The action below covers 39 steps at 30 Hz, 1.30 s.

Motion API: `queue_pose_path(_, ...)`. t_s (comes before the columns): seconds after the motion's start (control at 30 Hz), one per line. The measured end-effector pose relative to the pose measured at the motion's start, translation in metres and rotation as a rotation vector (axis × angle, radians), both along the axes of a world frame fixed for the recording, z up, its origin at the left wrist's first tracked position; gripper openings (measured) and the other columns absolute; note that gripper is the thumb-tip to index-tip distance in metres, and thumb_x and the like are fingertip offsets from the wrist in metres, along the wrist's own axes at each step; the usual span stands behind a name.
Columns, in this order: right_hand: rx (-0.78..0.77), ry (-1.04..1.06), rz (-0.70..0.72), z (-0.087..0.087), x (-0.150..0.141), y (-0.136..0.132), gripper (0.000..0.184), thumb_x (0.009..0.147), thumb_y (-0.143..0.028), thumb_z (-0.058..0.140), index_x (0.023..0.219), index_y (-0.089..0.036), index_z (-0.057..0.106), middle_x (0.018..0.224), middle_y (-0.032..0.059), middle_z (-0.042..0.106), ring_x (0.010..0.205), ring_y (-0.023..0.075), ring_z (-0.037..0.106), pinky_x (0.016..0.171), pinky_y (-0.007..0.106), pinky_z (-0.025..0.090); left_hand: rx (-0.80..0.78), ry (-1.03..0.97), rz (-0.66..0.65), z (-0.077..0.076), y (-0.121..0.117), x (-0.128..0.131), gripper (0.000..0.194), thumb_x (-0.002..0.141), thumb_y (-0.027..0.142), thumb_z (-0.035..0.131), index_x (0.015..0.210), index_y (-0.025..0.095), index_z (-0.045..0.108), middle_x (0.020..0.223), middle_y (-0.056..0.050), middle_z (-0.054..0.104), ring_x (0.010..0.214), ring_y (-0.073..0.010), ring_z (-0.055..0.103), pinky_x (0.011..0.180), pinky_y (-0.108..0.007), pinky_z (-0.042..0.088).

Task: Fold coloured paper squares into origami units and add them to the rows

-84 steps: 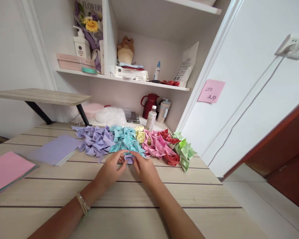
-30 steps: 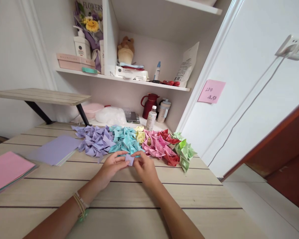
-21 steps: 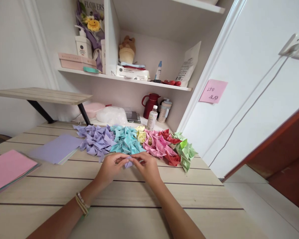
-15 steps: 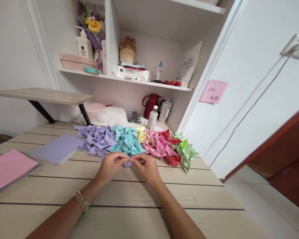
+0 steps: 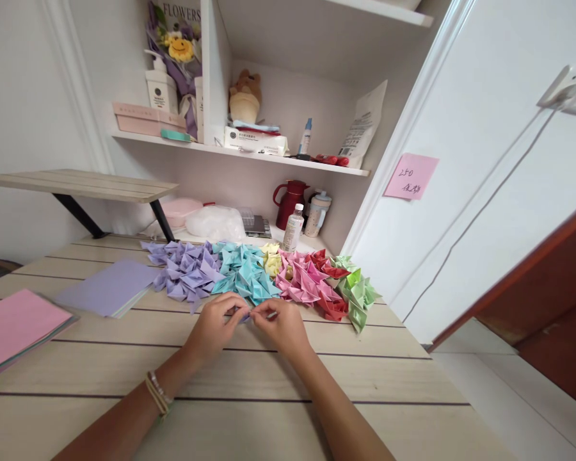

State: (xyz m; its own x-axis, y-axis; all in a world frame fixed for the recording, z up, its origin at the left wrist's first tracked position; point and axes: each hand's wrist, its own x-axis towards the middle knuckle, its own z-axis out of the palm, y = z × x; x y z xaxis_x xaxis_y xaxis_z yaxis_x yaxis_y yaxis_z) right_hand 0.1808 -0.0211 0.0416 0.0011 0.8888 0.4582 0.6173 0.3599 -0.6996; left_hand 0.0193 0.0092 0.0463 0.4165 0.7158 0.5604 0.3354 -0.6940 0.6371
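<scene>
Between my fingertips is a small piece of purple folded paper [image 5: 245, 317], mostly covered by the fingers. My left hand [image 5: 219, 320] pinches it from the left, thumb and fingers closed. From the right, my right hand [image 5: 279, 322] grips it in a like pinch. Just beyond the hands lies a row of folded paper pieces sorted by colour: purple ones [image 5: 188, 269], light blue ones [image 5: 244, 272], a few yellow ones [image 5: 271, 259], pink ones [image 5: 303, 278], red ones [image 5: 333, 308] and green ones [image 5: 359, 294].
Purple paper sheets [image 5: 108, 287] and pink sheets [image 5: 19, 326] lie stacked on the left of the slatted table [image 5: 249, 397]. A small raised stand [image 5: 81, 184] is at the back left. Behind the paper row stand a bottle [image 5: 293, 228], a red jug [image 5: 290, 203] and a cup [image 5: 318, 214].
The purple paper shows less now, more covered by my fingers. My left hand's thumb and fingers have shifted slightly around it; my right hand has hardly moved.
</scene>
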Motion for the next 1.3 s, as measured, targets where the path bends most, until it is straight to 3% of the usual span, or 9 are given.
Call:
queue_pose_path(0.27,-0.027,0.173,0.061,-0.001,-0.002,0.001,0.008,0.067,-0.015,0.062,0.067,-0.017,0.069,0.067,0.0027,0.067,0.061,0.0140,0.061,0.055,0.021,0.047,-0.147,-0.123,0.031,-0.001,0.006,0.000,0.017,0.079,0.028,0.053,0.070,0.017,0.062,0.074,-0.003,0.062,0.074,-0.0167,0.059,0.065,-0.024,0.049)
queue_pose_path(0.43,-0.046,0.300,0.069,-0.003,-0.003,0.003,0.014,0.068,-0.022,0.068,0.080,-0.016,0.070,0.069,0.0034,0.070,0.062,0.0162,0.064,0.056,0.023,0.050,-0.203,-0.148,0.043,-0.003,0.007,0.000,0.017,0.077,0.029,0.056,0.070,0.016,0.064,0.071,-0.003,0.064,0.071,-0.0171,0.061,0.064,-0.024,0.049)
queue_pose_path(0.6,-0.026,0.238,0.039,-0.003,-0.003,0.001,0.011,0.070,-0.023,0.067,0.079,-0.020,0.072,0.076,0.0029,0.072,0.068,0.0183,0.066,0.059,0.026,0.051,-0.167,-0.133,-0.006,-0.003,0.006,0.000,0.018,0.077,0.029,0.057,0.068,0.017,0.067,0.072,-0.005,0.065,0.072,-0.0175,0.061,0.063,-0.024,0.050)
queue_pose_path(0.83,-0.047,0.133,0.004,-0.001,-0.003,0.001,0.009,0.071,-0.022,0.063,0.066,-0.022,0.071,0.070,0.0007,0.071,0.066,0.0171,0.064,0.058,0.023,0.048,-0.163,-0.126,0.007,-0.004,0.004,0.001,0.017,0.076,0.028,0.057,0.067,0.018,0.066,0.071,-0.003,0.064,0.070,-0.0168,0.060,0.063,-0.024,0.048)
queue_pose_path(0.97,-0.120,0.158,0.040,-0.004,-0.008,0.000,0.010,0.071,-0.024,0.061,0.068,-0.020,0.070,0.070,0.0013,0.070,0.064,0.0164,0.063,0.058,0.023,0.046,-0.334,-0.302,0.044,-0.008,0.007,0.002,0.017,0.074,0.032,0.061,0.068,0.016,0.063,0.067,-0.002,0.064,0.067,-0.0161,0.060,0.064,-0.024,0.047)
queue_pose_path(1.1,-0.190,0.310,0.125,-0.006,-0.011,0.000,0.014,0.073,-0.023,0.057,0.074,-0.016,0.069,0.070,0.0026,0.069,0.064,0.0154,0.063,0.061,0.023,0.047,-0.559,-0.540,0.053,-0.010,0.008,0.005,0.021,0.072,0.036,0.063,0.071,0.015,0.062,0.064,0.000,0.062,0.063,-0.0141,0.059,0.061,-0.023,0.047)
queue_pose_path(1.2,-0.226,0.408,0.136,-0.004,-0.004,0.003,0.012,0.071,-0.021,0.058,0.074,-0.014,0.067,0.069,0.0028,0.068,0.062,0.0149,0.062,0.059,0.023,0.047,-0.667,-0.597,-0.045,-0.006,0.009,0.004,0.025,0.069,0.036,0.067,0.082,0.015,0.064,0.080,-0.006,0.068,0.077,-0.0178,0.063,0.070,-0.027,0.050)
queue_pose_path(1.3,-0.209,0.422,0.146,-0.001,0.006,0.005,0.010,0.069,-0.019,0.059,0.072,-0.014,0.066,0.071,0.0033,0.068,0.064,0.0151,0.062,0.061,0.024,0.047,-0.708,-0.494,-0.170,-0.002,0.011,0.002,0.040,0.060,0.030,0.075,0.095,0.016,0.065,0.098,-0.010,0.068,0.093,-0.0229,0.062,0.081,-0.032,0.049)
